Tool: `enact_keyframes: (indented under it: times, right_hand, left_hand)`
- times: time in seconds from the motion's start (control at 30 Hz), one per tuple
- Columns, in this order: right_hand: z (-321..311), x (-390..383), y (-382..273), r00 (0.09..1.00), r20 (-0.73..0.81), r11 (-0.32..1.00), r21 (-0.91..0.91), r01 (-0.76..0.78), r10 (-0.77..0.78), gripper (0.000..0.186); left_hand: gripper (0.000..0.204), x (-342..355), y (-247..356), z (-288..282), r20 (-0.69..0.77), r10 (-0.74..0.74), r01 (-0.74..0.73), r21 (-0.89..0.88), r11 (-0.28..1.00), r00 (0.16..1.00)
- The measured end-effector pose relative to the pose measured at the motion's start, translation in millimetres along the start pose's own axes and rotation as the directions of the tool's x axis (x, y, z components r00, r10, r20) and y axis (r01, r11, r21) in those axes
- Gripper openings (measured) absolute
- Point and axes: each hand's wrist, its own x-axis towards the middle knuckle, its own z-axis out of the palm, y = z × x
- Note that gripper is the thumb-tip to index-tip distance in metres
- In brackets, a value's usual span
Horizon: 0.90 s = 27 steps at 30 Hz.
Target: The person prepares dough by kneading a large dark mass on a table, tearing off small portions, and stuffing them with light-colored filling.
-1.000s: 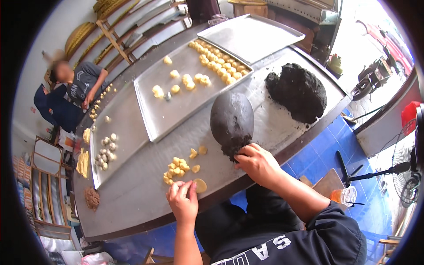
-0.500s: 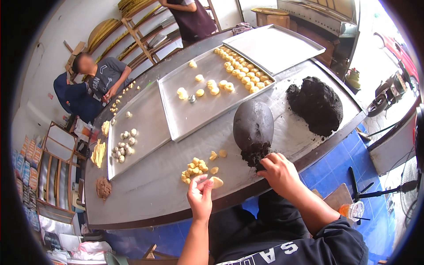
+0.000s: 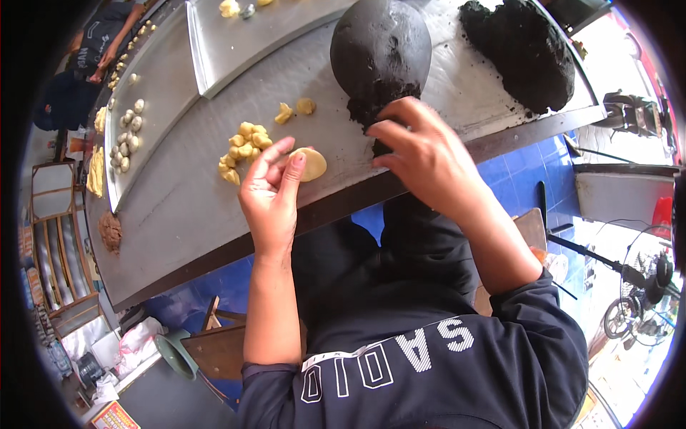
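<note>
My left hand (image 3: 270, 189) holds a flattened round of pale yellow dough (image 3: 311, 165) between thumb and fingers, above the table's near edge. My right hand (image 3: 421, 154), slightly blurred, curls its fingers and thumb around a dark lump (image 3: 382, 147) at the crumbly near end of a big, smooth black mound (image 3: 381, 46). Just beyond my left hand lies a heap of small yellow dough pieces (image 3: 244, 145). Two loose pieces, a crumpled one (image 3: 284, 112) and a flat one (image 3: 306, 106), rest between the heap and the mound.
A rough black mass (image 3: 525, 53) lies at the far right of the metal table (image 3: 179, 236). Metal trays (image 3: 199, 61) stand at the left and back, one with several greyish balls (image 3: 127, 136). A brown lump (image 3: 110, 232) sits at the left edge. Another person (image 3: 107, 43) works at the far left.
The view has tipped down toward my body, so the far trays have left the picture. My left hand still holds the dough round. My right hand remains at the crumbly black stuff, its fingers more curled.
</note>
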Motion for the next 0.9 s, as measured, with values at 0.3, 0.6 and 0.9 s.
enact_keyframes:
  times: [0.3, 0.6, 0.9]
  right_hand:
    - [22, 4, -15, 1.0, -0.013, 0.964, 0.265, 0.031, -0.028, 0.034]
    - [35, 21, -23, 0.993, -0.044, 0.802, 0.587, 0.112, -0.106, 0.028]
    - [45, 6, -36, 0.972, 0.032, 0.938, 0.271, 0.215, -0.232, 0.022]
  left_hand:
    - [0.047, -4, 1, 14, -0.01, -0.044, 0.044, 0.032, 0.999, 0.999]
    - [0.037, 10, 3, -13, 0.333, 0.247, -0.396, 0.524, 0.754, 0.91]
    - [0.045, 20, -2, 2, 0.377, 0.406, -0.554, 0.59, 0.588, 0.832]
